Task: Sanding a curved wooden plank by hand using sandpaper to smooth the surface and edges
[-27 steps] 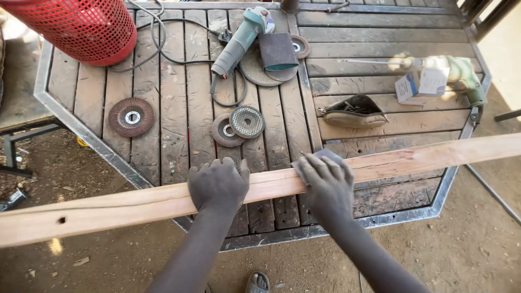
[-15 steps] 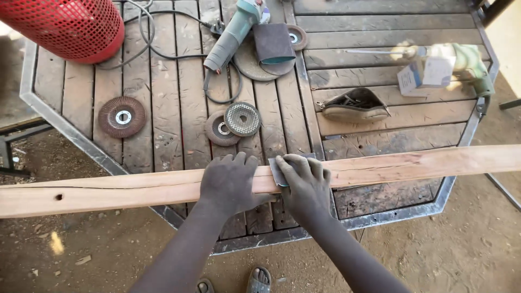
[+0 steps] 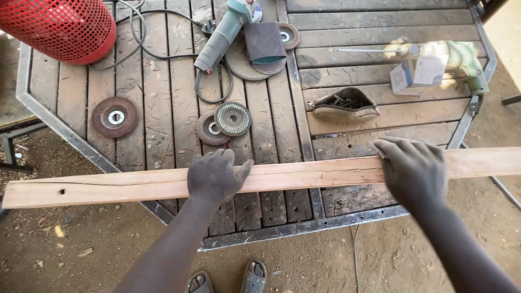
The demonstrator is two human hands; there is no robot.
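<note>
A long pale wooden plank (image 3: 304, 176) lies crosswise over the near edge of a wooden slatted table (image 3: 304, 227), both ends overhanging. My left hand (image 3: 214, 176) presses flat on the plank's middle, fingers spread. My right hand (image 3: 415, 168) is pressed down on the plank further right, over the table's right corner, fingers curled over the far edge. Only a thin pale sliver shows at its fingertips; whatever sheet lies under the palm is hidden.
On the table: a green angle grinder (image 3: 222, 32) with its cable, a dark sanding sheet (image 3: 264, 42), flap discs (image 3: 115, 116) (image 3: 232, 118), an open pouch (image 3: 344, 106), a green drill (image 3: 461, 59) and a red mesh cylinder (image 3: 59, 27). My sandalled feet (image 3: 228, 279) stand on dirt.
My right hand, which had a grey sheet under its fingers beside the left hand, has slid far to the right along the plank. The left hand stays at the middle.
</note>
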